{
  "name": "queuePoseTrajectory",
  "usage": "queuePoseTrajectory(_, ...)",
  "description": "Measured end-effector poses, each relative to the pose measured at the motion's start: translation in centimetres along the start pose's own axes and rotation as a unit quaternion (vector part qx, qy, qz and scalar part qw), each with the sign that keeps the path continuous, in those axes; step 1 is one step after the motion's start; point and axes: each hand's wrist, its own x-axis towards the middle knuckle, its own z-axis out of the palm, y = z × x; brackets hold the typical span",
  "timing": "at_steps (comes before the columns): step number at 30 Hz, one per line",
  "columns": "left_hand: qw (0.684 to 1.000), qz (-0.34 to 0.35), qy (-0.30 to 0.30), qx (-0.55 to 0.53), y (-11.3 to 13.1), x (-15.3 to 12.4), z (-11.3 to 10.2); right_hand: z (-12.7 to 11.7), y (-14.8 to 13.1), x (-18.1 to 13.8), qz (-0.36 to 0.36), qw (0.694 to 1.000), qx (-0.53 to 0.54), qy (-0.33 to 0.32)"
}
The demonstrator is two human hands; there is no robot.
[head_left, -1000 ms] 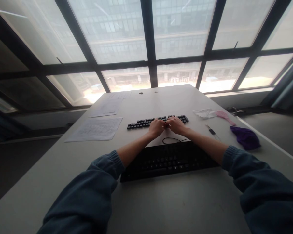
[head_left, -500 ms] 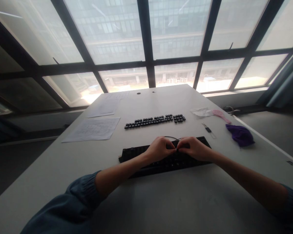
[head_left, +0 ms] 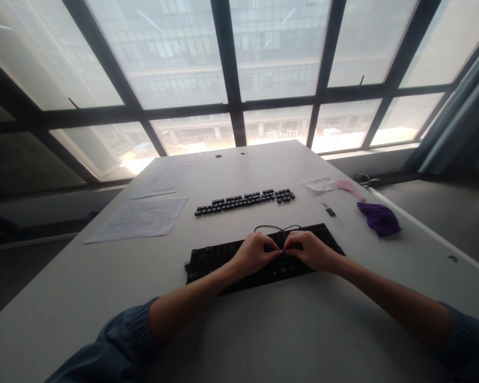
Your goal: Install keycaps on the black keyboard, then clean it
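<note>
A black keyboard [head_left: 215, 255] lies on the white table in front of me, its cable [head_left: 267, 227] curving behind it. Over its middle, my left hand [head_left: 255, 252] is closed in a pinch, thumb against forefinger. My right hand [head_left: 311, 250] pinches too, its fingertips almost meeting those of the left. Something tiny seems to sit between the fingertips, too small to name. Behind the keyboard, several loose black keycaps [head_left: 239, 201] are laid out in rows. My hands and forearms hide part of the keyboard.
On the right of the table [head_left: 231, 340] lie a small tool with a dark handle and wire loop [head_left: 330, 212], a purple cloth [head_left: 379, 219], a pink cloth [head_left: 350, 187] and a crumpled white one [head_left: 319, 184]. Written paper sheets [head_left: 139, 219] lie at left. Windows rise beyond the far edge.
The view has shifted a little, so everything on the table appears further left. Both hands stay pinched over the keyboard, with slightly changed finger positions; more of the cable shows behind them.
</note>
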Motion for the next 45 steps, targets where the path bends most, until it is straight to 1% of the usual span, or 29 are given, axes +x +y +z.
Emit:
queuePoseTrajectory(3, 1.0, 0.018, 0.008, 0.008, -0.1, -0.2, 0.4, 0.1, 0.0, -0.2, -0.006, 1.0, -0.008, -0.003)
queuePoseTrajectory(9, 0.995, 0.077, 0.024, 0.057, -0.5, -0.7, 0.9, 0.2, 0.3, -0.4, -0.059, 0.998, -0.02, -0.004)
queuePoseTrajectory(14, 0.985, 0.128, 0.023, 0.117, -0.2, -1.0, 0.9, 0.1, 0.6, -0.5, -0.105, 0.993, -0.047, -0.014)
queuePoseTrajectory(17, 0.98, 0.144, 0.03, 0.135, -0.1, -1.0, 1.2, 0.2, 0.8, -0.6, -0.112, 0.992, -0.048, -0.015)
queuePoseTrajectory(23, 0.99, 0.111, 0.048, 0.079, -0.6, -1.0, 1.6, 0.3, 0.7, -0.8, -0.094, 0.995, -0.034, -0.015)
queuePoseTrajectory(31, 0.994, 0.09, 0.06, 0.028, -1.0, -1.0, 1.7, 0.1, 0.9, -0.7, -0.099, 0.995, -0.022, -0.005)
queuePoseTrajectory(38, 0.996, 0.067, 0.055, -0.013, -0.3, -0.9, 1.3, -0.3, 1.0, -0.6, -0.098, 0.995, -0.008, -0.016)
queuePoseTrajectory(42, 0.997, 0.034, 0.047, -0.041, 0.3, -0.7, 1.0, -0.3, 0.8, -0.6, -0.086, 0.996, 0.012, -0.007)
queuePoseTrajectory(45, 0.998, 0.019, 0.055, -0.033, 0.4, -0.6, 0.9, -0.2, 0.8, -0.5, -0.073, 0.997, 0.018, 0.002)
